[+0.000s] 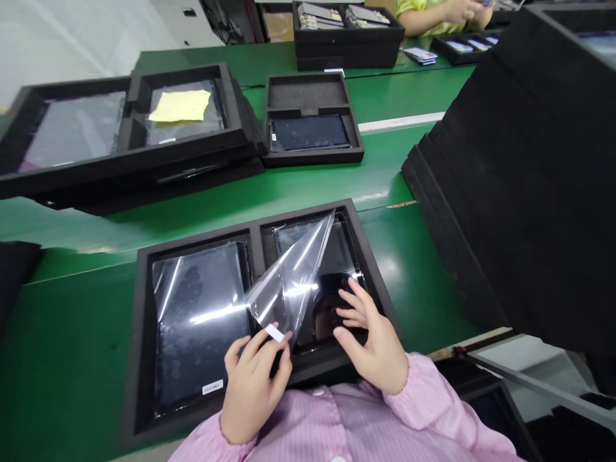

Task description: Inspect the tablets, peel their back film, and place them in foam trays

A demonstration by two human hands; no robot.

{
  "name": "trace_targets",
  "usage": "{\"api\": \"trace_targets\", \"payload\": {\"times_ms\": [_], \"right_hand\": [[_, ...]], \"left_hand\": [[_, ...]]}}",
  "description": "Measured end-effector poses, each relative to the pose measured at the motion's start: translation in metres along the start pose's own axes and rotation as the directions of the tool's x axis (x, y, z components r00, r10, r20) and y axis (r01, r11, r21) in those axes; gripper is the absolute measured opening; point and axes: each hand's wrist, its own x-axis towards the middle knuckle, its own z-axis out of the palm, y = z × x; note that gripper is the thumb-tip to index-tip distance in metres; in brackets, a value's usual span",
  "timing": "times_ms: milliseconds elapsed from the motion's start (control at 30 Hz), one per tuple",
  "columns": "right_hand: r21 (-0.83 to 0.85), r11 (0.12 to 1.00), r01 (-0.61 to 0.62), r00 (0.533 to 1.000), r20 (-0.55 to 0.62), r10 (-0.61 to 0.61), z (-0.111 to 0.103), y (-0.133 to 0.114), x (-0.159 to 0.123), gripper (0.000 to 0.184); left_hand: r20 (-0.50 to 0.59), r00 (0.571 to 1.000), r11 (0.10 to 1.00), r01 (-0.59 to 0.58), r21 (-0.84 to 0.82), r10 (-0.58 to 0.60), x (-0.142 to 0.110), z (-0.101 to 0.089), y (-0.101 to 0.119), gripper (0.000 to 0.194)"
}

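A black foam tray [257, 247] with two compartments lies before me, a dark glass screen panel in each. My left hand [257, 378] pinches the white-tabbed corner of a clear protective film [293, 269]. The film is folded back diagonally off the right screen panel [332, 308], still reaching its far edge. Over the lower right of that panel hovers my right hand [373, 340], fingers spread and holding nothing; whether a fingertip touches the glass I cannot tell. The left screen panel [197, 321] has film over it and a small white label near its lower edge.
Stacked black foam trays [192, 151] stand at the far left, a yellow paper [180, 106] on top. Behind is a smaller foam tray [308, 93] with a dark screen. A tall leaning foam stack [510, 173] blocks the right. Across the green bench [289, 183], a co-worker's hands [462, 11] are busy.
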Motion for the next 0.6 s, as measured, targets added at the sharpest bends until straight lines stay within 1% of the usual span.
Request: {"api": "trace_targets", "payload": {"times_ms": [100, 167, 200, 233, 267, 300, 333, 400, 433, 467, 500, 533, 600], "right_hand": [[-0.114, 0.992, 0.049, 0.999, 0.022, -0.047, 0.012, -0.010, 0.004, 0.096], [-0.254, 0.962, 0.100, 0.995, 0.030, -0.095, 0.018, -0.015, 0.007, 0.106], [-0.328, 0.936, 0.128, 0.992, 0.029, -0.125, 0.021, -0.017, 0.008, 0.103], [-0.396, 0.904, 0.161, 0.986, 0.025, -0.165, 0.024, -0.018, 0.009, 0.094], [-0.449, 0.870, 0.204, 0.976, 0.021, -0.218, 0.027, -0.018, 0.009, 0.080], [-0.478, 0.836, 0.268, 0.956, 0.025, -0.292, 0.029, -0.018, 0.010, 0.067], [-0.481, 0.801, 0.355, 0.922, 0.042, -0.384, 0.031, -0.018, 0.010, 0.059], [-0.401, 0.720, 0.566, 0.810, 0.111, -0.576, 0.034, -0.021, 0.011, 0.048], [-0.311, 0.699, 0.644, 0.760, 0.150, -0.633, 0.034, -0.022, 0.011, 0.040], [-0.204, 0.700, 0.684, 0.729, 0.185, -0.659, 0.034, -0.025, 0.010, 0.032], [-0.099, 0.715, 0.692, 0.717, 0.216, -0.663, 0.034, -0.027, 0.010, 0.032], [-0.015, 0.740, 0.673, 0.720, 0.245, -0.650, 0.033, -0.028, 0.009, 0.036], [0.080, 0.768, 0.636, 0.726, 0.276, -0.630, 0.029, -0.027, 0.007, 0.044]], "left_hand": [[0.029, 1.000, 0.998, -0.002, -0.058, 0.003, -0.005, 0.004, 0.001, 0.022], [0.058, 0.998, 0.993, 0.001, -0.121, 0.006, -0.009, 0.006, 0.001, 0.026], [0.064, 0.998, 0.989, 0.004, -0.149, 0.006, -0.011, 0.007, 0.000, 0.028], [0.064, 0.998, 0.986, 0.004, -0.169, 0.007, -0.013, 0.007, -0.001, 0.029], [0.060, 0.998, 0.983, 0.000, -0.182, 0.011, -0.014, 0.008, -0.002, 0.029], [0.061, 0.998, 0.983, -0.006, -0.185, 0.017, -0.015, 0.008, -0.002, 0.029], [0.062, 0.998, 0.983, -0.013, -0.185, 0.025, -0.016, 0.008, -0.003, 0.028], [0.074, 0.996, 0.984, -0.033, -0.177, 0.046, -0.017, 0.009, -0.004, 0.029], [0.072, 0.996, 0.984, -0.042, -0.172, 0.056, -0.017, 0.009, -0.004, 0.030], [0.065, 0.996, 0.984, -0.051, -0.170, 0.062, -0.017, 0.009, -0.004, 0.031], [0.058, 0.996, 0.984, -0.052, -0.173, 0.063, -0.016, 0.010, -0.003, 0.032], [0.049, 0.997, 0.983, -0.049, -0.177, 0.059, -0.016, 0.010, -0.003, 0.033], [0.042, 0.998, 0.984, -0.043, -0.175, 0.051, -0.014, 0.010, -0.003, 0.034]]}}
